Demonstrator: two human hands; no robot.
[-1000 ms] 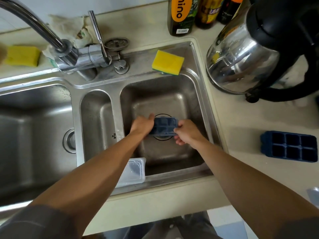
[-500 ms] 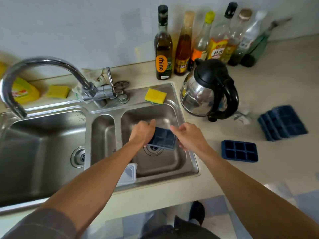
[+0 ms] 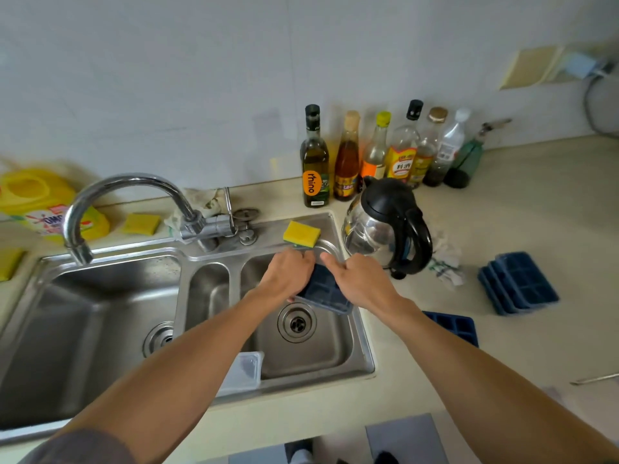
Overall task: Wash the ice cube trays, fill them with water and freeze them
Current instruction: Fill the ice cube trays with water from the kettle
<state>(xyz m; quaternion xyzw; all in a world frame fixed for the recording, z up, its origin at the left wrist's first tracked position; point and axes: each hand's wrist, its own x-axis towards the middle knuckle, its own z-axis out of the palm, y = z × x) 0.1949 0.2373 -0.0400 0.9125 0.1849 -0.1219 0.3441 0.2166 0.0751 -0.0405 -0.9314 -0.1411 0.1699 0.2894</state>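
Note:
A dark blue ice cube tray (image 3: pixel 324 293) is held above the right sink basin (image 3: pixel 335 356), tilted with its cells facing me. My left hand (image 3: pixel 288 274) grips its left end and my right hand (image 3: pixel 360 279) grips its right end. Another blue tray (image 3: pixel 455 326) lies flat on the counter just right of the sink, partly hidden by my right forearm. A stack of blue trays (image 3: pixel 517 286) sits further right on the counter. A clear plastic lid (image 3: pixel 243 371) leans at the basin's front left corner.
The faucet (image 3: pixel 110 209) arches over the left basin (image 3: pixel 83 329). A yellow sponge (image 3: pixel 301 233) lies on the sink's back rim. A steel kettle (image 3: pixel 385 226) stands right of the sink, several bottles (image 3: pixel 375 155) along the wall, a yellow detergent bottle (image 3: pixel 40 202) at far left.
Both hands have lifted the tray up and toward the back of the right basin. The view has pulled back and tilted up, now showing the wall, the bottles and the stack of trays.

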